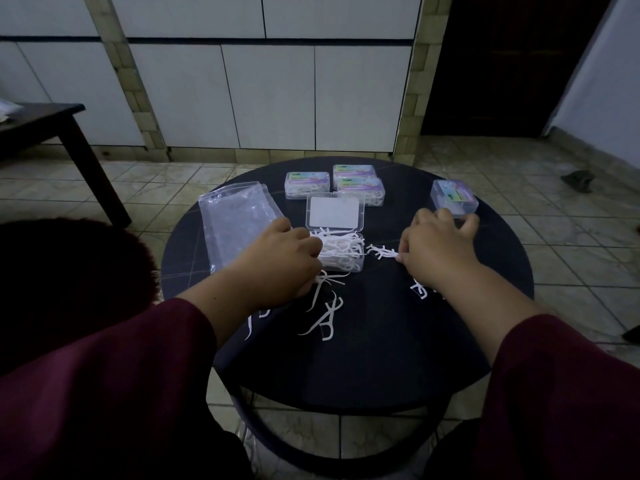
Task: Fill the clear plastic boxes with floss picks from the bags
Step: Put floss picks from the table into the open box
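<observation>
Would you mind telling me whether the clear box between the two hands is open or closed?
Open. The clear box has its lid swung back toward the far side, and white floss picks are piled in the uncovered base.

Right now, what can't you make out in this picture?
Head view only:
- Fingertips of the left hand: curled under, grip on the picks unclear.
- Picks under the right hand: partly covered by it.
- Labels on the closed boxes: too small and dim.
- Plastic bag: contents unclear through the glare.
</observation>
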